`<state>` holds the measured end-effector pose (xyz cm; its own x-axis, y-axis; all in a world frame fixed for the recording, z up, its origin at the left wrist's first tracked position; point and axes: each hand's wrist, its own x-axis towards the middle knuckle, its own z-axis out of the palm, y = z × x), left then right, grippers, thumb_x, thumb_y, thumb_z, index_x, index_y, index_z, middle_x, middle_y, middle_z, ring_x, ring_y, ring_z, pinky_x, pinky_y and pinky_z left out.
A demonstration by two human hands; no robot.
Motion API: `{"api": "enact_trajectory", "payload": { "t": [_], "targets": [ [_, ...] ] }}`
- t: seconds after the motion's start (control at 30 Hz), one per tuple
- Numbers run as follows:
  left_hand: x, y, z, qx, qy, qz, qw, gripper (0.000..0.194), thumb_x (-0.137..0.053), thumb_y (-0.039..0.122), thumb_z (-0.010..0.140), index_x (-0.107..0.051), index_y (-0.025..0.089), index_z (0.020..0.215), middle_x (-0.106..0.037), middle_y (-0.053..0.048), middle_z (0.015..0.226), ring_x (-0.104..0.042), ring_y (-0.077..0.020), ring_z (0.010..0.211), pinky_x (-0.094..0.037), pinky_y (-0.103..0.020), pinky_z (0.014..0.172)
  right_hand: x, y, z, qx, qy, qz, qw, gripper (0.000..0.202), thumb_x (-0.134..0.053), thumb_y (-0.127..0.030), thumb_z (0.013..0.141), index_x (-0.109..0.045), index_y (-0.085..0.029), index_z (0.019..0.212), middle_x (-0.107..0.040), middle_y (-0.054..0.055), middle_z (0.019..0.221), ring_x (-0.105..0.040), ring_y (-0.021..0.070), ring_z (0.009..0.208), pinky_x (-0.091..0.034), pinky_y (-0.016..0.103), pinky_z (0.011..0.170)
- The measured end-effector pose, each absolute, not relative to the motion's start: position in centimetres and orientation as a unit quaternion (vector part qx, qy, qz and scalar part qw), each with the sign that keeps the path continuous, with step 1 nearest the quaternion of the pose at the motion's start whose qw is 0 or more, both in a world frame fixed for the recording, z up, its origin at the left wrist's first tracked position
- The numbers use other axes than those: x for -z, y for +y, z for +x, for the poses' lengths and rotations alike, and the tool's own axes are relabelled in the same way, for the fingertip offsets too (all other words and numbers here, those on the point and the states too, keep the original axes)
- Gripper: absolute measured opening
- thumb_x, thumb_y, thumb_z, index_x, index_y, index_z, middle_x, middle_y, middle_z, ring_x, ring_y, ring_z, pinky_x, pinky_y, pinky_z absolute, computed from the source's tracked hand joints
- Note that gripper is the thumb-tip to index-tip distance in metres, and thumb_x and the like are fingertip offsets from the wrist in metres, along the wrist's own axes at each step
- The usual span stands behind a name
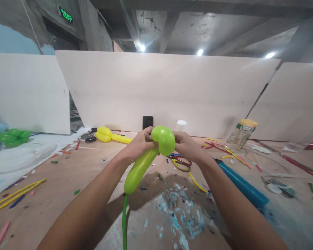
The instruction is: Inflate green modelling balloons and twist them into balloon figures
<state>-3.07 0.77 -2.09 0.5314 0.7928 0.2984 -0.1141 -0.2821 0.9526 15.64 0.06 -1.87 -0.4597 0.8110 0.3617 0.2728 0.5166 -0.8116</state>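
A light green long balloon [142,170] is held up over the middle of the table. Its upper end bends into a rounded loop, and a thin uninflated green tail hangs from the lower end. My left hand [141,140] is closed around the balloon where the loop meets the straight part. On the other side, my right hand [185,142] grips the loop, its fingertips partly hidden behind the green rubber. Scissors [182,163] with red and yellow handles lie on the table just beyond my right wrist.
A blue balloon pump [242,182] lies to the right, near a clear bottle with a yellow lid [241,133]. A yellow twisted balloon [104,134] and green balloons [14,138] sit at left. Balloon scraps litter the table [94,177]; white panels [167,90] stand behind.
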Motion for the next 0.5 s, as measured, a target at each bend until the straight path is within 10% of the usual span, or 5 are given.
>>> {"api": "enact_trajectory", "payload": {
  "t": [0.5],
  "targets": [
    [1.9,0.7,-3.9,-0.288,0.233,0.846,0.384,0.02,-0.057,0.018,0.075,-0.069,0.019,0.091,-0.071,-0.005,0.093,-0.063,-0.0175,0.082,-0.046,-0.029,0.074,2.2,0.3,16.4,-0.325,-0.804,-0.369,0.336,0.021,-0.057,-0.035,0.083,-0.064,-0.017,0.076,-0.059,0.0,0.064,-0.051,0.0105,0.057,-0.039,0.022,0.052]
  ]
}}
